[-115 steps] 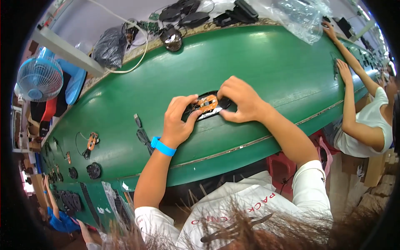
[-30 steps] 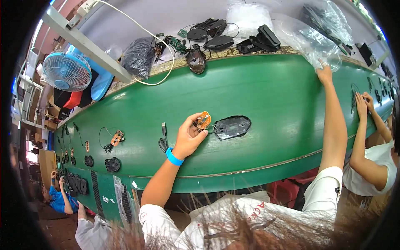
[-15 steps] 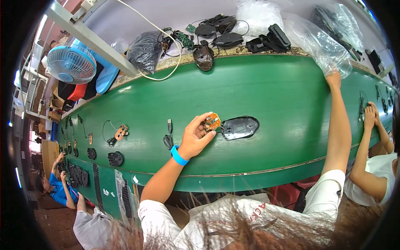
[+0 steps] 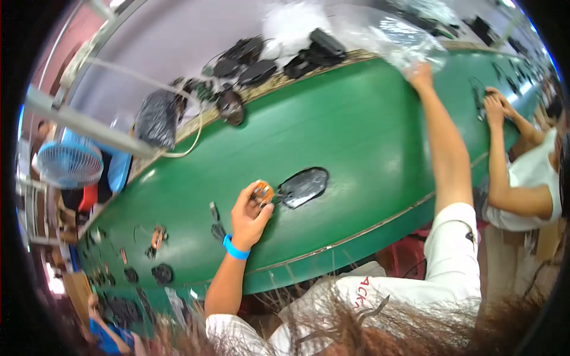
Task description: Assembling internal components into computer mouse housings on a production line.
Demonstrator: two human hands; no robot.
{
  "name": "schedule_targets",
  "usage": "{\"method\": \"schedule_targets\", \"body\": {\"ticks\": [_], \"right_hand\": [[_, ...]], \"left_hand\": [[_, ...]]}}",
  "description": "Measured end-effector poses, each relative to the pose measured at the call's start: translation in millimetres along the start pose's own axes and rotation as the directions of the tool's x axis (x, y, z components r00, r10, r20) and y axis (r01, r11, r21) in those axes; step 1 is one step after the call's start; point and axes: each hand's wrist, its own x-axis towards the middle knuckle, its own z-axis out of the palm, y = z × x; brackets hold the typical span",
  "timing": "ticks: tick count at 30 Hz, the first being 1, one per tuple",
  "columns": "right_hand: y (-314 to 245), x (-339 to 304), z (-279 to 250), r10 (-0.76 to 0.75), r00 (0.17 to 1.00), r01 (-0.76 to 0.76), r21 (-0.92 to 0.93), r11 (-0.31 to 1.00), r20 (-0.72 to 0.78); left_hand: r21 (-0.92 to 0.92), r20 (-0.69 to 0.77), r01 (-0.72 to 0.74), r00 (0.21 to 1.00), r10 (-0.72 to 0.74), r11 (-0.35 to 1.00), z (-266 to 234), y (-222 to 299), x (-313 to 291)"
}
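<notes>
My left hand point(image 4: 249, 219), with a blue band at its wrist, pinches a small orange circuit board point(image 4: 263, 193) above the green belt. Just right of it lies a black computer mouse shell point(image 4: 304, 187), its hollow inside facing up. A dark cable with a USB plug point(image 4: 217, 222) rests left of my left hand. My right arm is stretched far forward. At its end, my right hand point(image 4: 420, 76) touches a clear plastic bag point(image 4: 398, 44) at the belt's far edge; film and blur hide its fingers.
Along the far ledge sit black mouse parts point(image 4: 257, 72) and a dark plastic bag point(image 4: 157, 118). More boards point(image 4: 158, 237) and shells point(image 4: 162, 273) lie on the belt point(image 4: 356, 130) to the left. A blue fan point(image 4: 69, 164) stands far left. A co-worker's hands point(image 4: 496, 107) work at right.
The whole view has tilted and shifted, so the belt and parts appear turned. My left hand still pinches the circuit board beside the shell. My right hand is still at the clear bag.
</notes>
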Motion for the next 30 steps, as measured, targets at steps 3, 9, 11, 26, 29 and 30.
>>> {"method": "schedule_targets", "body": {"ticks": [3, 9, 11, 26, 29, 30], "right_hand": [[-45.5, -12.6, -15.9, 0.181, 0.978, -0.195, 0.15, 0.969, 0.103], [-49.2, -30.1, -48.6, 0.277, 0.96, -0.266, 0.386, 0.883, 0.028], [-51.1, -35.8, -57.0, 0.297, 0.954, -0.283, 0.414, 0.865, 0.033], [-286.9, -202.2, -209.4, -0.481, 0.875, 0.154, 0.916, 0.371, 0.048], [-301.7, -226.8, -190.3, -0.654, 0.755, 0.19, 0.945, 0.266, 0.032], [-303.0, -231.2, -188.8, -0.652, 0.754, 0.16, 0.944, 0.289, 0.072]], "left_hand": [[0.063, -0.031, 0.033, 0.999, -0.031, 0.997, -3.1, 4.3, -4.7], [0.074, -0.046, 0.008, 0.999, -0.005, 0.997, 4.2, 6.7, -5.1], [0.049, -0.057, 0.031, 0.998, -0.028, 0.998, 4.3, 7.4, -7.4], [0.466, 0.007, -0.174, 0.981, 0.194, 0.867, 7.1, 8.0, -5.4], [0.556, 0.014, -0.188, 0.976, 0.217, 0.809, 7.9, 15.6, -6.8], [0.597, 0.022, -0.198, 0.973, 0.23, 0.777, 8.1, 17.2, -8.0]]}}
